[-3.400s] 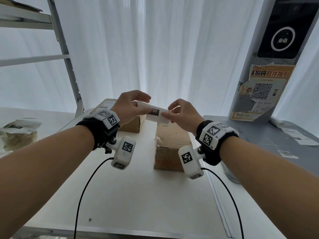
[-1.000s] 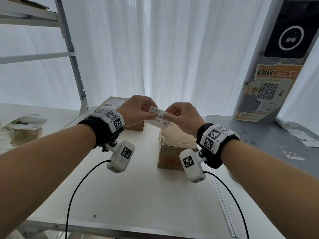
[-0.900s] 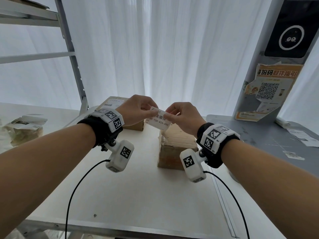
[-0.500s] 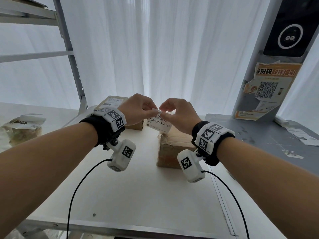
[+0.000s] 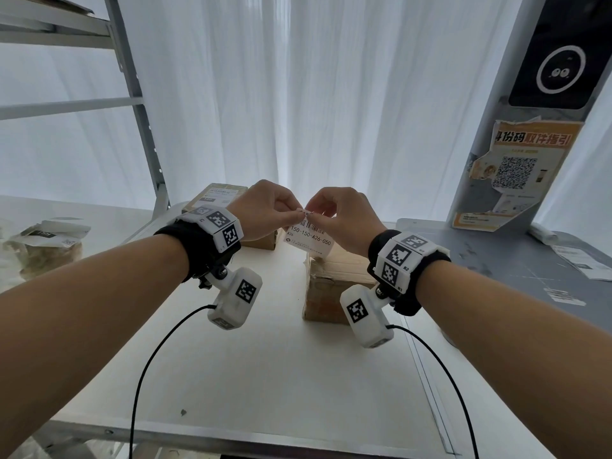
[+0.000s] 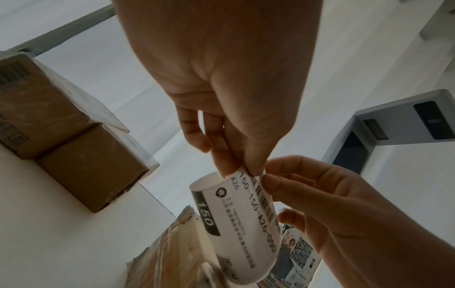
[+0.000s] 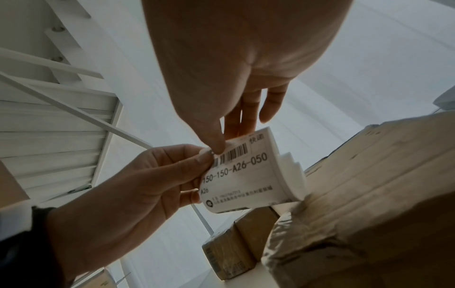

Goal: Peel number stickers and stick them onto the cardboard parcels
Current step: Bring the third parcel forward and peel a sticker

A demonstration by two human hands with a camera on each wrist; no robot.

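A curled white sticker strip (image 5: 309, 240) printed "150-150-A26-050" hangs in the air over a taped cardboard parcel (image 5: 331, 276). My left hand (image 5: 291, 210) pinches its top edge from the left. My right hand (image 5: 314, 211) pinches the same edge right beside it, fingertips almost touching. In the left wrist view the sticker strip (image 6: 241, 224) curls into a roll with a black "150" band. In the right wrist view the sticker strip (image 7: 246, 175) shows several layered edges, just above the parcel (image 7: 369, 194).
Two more cardboard parcels (image 5: 218, 197) stand side by side at the back left of the white table (image 5: 265, 376). A metal shelf upright (image 5: 145, 127) rises at left. A bagged packet (image 5: 46, 246) lies far left. At right are a grey table (image 5: 513, 260) and a post with a QR poster (image 5: 520, 170).
The strip has turned from lying across between my hands to hanging face-on. Both hands have drawn together onto its top edge.
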